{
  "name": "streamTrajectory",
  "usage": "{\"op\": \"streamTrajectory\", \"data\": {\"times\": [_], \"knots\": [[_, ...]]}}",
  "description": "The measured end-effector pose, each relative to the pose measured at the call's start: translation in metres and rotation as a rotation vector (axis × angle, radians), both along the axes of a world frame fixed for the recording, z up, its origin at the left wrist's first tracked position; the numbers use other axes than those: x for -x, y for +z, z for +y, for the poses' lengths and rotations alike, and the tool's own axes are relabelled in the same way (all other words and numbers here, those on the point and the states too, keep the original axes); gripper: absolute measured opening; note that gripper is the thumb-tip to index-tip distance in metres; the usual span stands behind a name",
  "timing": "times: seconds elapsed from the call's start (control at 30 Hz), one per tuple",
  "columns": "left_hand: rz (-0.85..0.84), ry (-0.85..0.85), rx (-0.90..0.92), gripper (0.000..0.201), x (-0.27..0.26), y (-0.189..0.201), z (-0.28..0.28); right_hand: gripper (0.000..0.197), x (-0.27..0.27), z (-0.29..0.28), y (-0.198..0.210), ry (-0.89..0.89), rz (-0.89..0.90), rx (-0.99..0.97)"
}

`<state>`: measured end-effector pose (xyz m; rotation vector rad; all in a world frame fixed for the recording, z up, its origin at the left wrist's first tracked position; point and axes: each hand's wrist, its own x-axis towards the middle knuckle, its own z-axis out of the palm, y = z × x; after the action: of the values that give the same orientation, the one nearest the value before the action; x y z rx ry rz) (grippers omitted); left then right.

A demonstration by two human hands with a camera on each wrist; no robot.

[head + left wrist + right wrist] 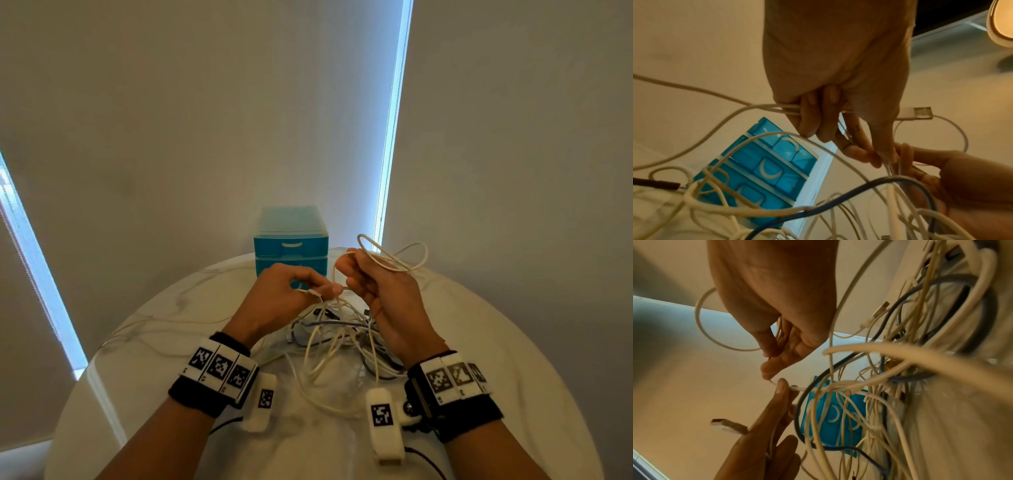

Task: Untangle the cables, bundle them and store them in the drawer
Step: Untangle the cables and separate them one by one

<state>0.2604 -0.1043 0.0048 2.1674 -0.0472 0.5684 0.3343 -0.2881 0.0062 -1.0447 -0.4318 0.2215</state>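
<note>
Plug (917, 113) visible from wrists only

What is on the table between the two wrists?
The tangled cables, white ones mostly with a dark blue-grey one, lie on the table there, clearest in the head view.

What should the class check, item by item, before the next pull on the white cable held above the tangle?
1. Left hand has a firm grip on the thin white cable: ok.
2. Right hand holds the cable's gathered loops: ok.
3. White USB plug free of the pile: ok.
4. Cable clear of the tangled heap of white and grey cables: not ok, strands run into it.
5. Blue plastic drawer unit open for storing: not ok, drawers shut.
6. Knots inside heap: cannot tell.
</note>
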Motion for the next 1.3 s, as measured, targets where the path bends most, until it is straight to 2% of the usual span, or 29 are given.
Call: {"op": "streamTrajectory", "data": {"times": [0.07,0.23,0.33,0.5,0.57,0.6,0.73,0.83,0.9,1.07,1.2,1.3], "knots": [[-0.009,0.024,0.023,0.018,-0.004,-0.003,0.008,0.024,-0.002,0.003,-0.001,0.041,0.002,0.038],[-0.117,0.139,0.117,0.016,-0.009,-0.006,0.02,0.019,-0.006,0.011,-0.016,0.091,-0.09,0.32],[-0.168,0.198,0.268,0.021,-0.012,-0.007,0.028,0.013,-0.007,0.012,-0.025,0.068,-0.193,0.47],[-0.338,0.378,0.582,0.026,-0.012,-0.001,0.043,0.015,-0.004,0.008,-0.027,0.174,-0.431,0.782],[-0.342,0.317,0.632,0.029,-0.008,0.001,0.038,0.014,-0.002,0.01,-0.026,0.118,-0.488,0.765],[-0.313,0.264,0.599,0.031,-0.007,0.002,0.034,0.014,-0.001,0.011,-0.025,0.057,-0.486,0.708],[-0.076,0.058,0.291,0.033,-0.006,0.002,0.017,0.019,-0.002,0.01,-0.016,-0.137,-0.312,0.329],[-0.003,-0.038,0.173,0.027,-0.006,-0.001,0.009,0.023,-0.003,0.004,-0.007,-0.134,-0.15,0.182],[0.058,-0.077,0.162,0.027,-0.005,-0.003,0.006,0.024,-0.002,0.002,-0.007,-0.105,-0.107,0.171],[0.123,-0.128,0.153,0.024,-0.002,-0.008,0.005,0.021,0.002,0.006,-0.011,-0.099,-0.194,0.201],[0.03,-0.098,0.115,0.016,-0.005,-0.011,0.0,0.022,0.002,0.006,-0.01,-0.055,-0.217,0.181],[-0.051,-0.011,0.086,0.006,-0.007,-0.012,0.007,0.023,-0.003,0.001,-0.013,-0.029,-0.273,0.334]]}}
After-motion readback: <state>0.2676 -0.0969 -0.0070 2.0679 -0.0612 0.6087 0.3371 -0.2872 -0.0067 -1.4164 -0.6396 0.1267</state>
